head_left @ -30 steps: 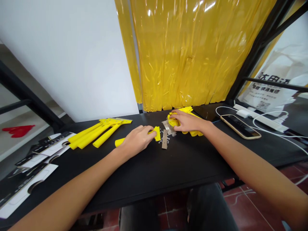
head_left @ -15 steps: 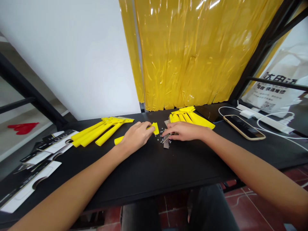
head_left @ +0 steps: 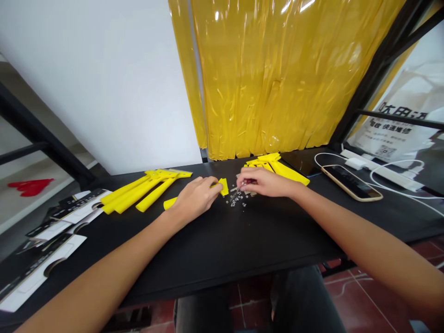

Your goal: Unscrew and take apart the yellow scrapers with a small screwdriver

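Note:
My left hand [head_left: 198,198] is closed round a yellow T-shaped tool; its flat head [head_left: 224,186] shows past my fingertips and its handle end [head_left: 169,203] behind my palm. Close by on the right, the fingers of my right hand [head_left: 258,181] are pinched together, and what they hold is too small to make out. Beneath and in front of those fingertips lie scattered small metal parts [head_left: 238,200], which look like nuts and screws. A greyish strip [head_left: 250,192] is partly hidden under my right hand.
Several yellow T-shaped tools [head_left: 138,192] lie at the left, and more yellow tools [head_left: 289,172] behind my right hand. White-and-black card sleeves [head_left: 52,263] are at the far left. A phone [head_left: 352,182], white cables and a power strip [head_left: 385,172] lie right.
My right hand has moved slightly up and away from the small parts, its fingers now pinched. The greyish strip has shifted back, exposing more parts. My left hand stays in place on the yellow tool.

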Tool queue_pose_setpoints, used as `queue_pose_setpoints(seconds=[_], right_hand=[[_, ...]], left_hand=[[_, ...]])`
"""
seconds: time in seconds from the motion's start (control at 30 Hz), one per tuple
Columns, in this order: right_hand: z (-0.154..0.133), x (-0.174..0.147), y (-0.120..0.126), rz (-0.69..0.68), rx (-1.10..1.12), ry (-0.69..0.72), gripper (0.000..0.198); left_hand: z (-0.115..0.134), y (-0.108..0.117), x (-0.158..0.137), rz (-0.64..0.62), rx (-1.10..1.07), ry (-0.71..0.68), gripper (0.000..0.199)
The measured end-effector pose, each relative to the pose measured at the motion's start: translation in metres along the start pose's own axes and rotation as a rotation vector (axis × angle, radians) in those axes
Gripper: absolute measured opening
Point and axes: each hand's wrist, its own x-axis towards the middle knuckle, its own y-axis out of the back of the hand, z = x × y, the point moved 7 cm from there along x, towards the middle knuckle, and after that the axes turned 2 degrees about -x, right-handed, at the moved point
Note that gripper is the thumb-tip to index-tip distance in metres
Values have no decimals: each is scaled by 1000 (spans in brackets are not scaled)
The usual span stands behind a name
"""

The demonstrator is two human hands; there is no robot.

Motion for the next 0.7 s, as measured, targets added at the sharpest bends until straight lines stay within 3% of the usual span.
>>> queue_pose_setpoints(seconds=[0.13, 0.23, 0.3, 0.43, 0.57, 0.7], right_hand=[[31, -3, 23, 303, 110, -272, 18], [56, -10, 24, 362, 146, -500, 22], [64, -12, 22, 344, 129, -567, 27], [66, -12, 14, 271, -92, -627, 36], [60, -10, 16, 307, -368, -650, 22], [39, -7, 22, 417, -261, -507, 35]], left_hand=[[1, 0, 0, -10, -3, -1, 25], [2, 1, 0, -5, -12, -6, 25], [2, 2, 0, 1, -19, -8, 25], [4, 2, 0, 4, -19, -9, 25], [6, 6, 1, 36, 18, -15, 22], [-4, 30, -1, 229, 52, 43, 16]])
